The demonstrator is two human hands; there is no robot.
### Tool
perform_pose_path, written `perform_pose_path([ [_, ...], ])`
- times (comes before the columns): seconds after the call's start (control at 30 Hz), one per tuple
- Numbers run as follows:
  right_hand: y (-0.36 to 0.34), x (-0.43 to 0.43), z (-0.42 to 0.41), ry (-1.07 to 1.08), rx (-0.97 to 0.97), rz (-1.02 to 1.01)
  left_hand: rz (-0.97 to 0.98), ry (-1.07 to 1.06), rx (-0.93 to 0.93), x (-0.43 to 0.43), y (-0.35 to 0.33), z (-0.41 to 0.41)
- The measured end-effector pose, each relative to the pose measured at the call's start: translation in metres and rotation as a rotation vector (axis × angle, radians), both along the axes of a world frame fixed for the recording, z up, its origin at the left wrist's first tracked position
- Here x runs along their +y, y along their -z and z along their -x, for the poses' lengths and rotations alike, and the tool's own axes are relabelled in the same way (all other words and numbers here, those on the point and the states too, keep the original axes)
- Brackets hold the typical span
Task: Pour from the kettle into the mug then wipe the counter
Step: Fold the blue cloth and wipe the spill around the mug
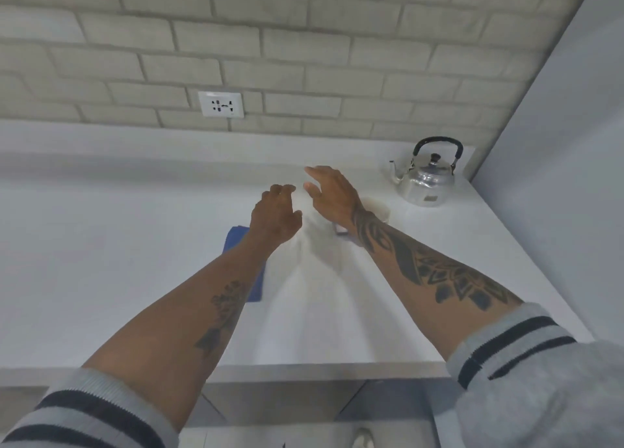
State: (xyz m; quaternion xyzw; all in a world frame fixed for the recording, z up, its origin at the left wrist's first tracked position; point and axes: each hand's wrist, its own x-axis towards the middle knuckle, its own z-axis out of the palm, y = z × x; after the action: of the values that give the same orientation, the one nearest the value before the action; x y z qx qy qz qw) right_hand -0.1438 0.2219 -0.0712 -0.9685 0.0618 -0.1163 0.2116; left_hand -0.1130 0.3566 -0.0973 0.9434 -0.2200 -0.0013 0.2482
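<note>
The kettle (426, 179) stands right of centre on the bench (101, 245), by the wall. Both hands, left (275, 216) and right (332, 192), hover open and empty. The mug (380, 211) hides under the right wrist, so reaching could knock it over.

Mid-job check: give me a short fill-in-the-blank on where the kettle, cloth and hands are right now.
1. The kettle stands in the counter's far ____ corner.
2. The cloth partly hidden under the left forearm is ____ in colour.
3. The left hand and right hand are both ____, holding nothing.
4. The wall socket has ____ plugged into it.

Missing words: right; blue; empty; nothing
</note>
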Motion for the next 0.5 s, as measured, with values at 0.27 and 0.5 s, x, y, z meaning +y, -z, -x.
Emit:
perform_pose_path([
  [0.27, 0.064, 0.076, -0.021, 0.001, 0.24, -0.131, -0.156, -0.314, 0.112, 0.081, 0.052, 0.01],
  [0.5, 0.097, 0.104, -0.044, 0.019, 0.388, -0.096, -0.287, -0.381, 0.232, 0.097, 0.075, 0.008],
])
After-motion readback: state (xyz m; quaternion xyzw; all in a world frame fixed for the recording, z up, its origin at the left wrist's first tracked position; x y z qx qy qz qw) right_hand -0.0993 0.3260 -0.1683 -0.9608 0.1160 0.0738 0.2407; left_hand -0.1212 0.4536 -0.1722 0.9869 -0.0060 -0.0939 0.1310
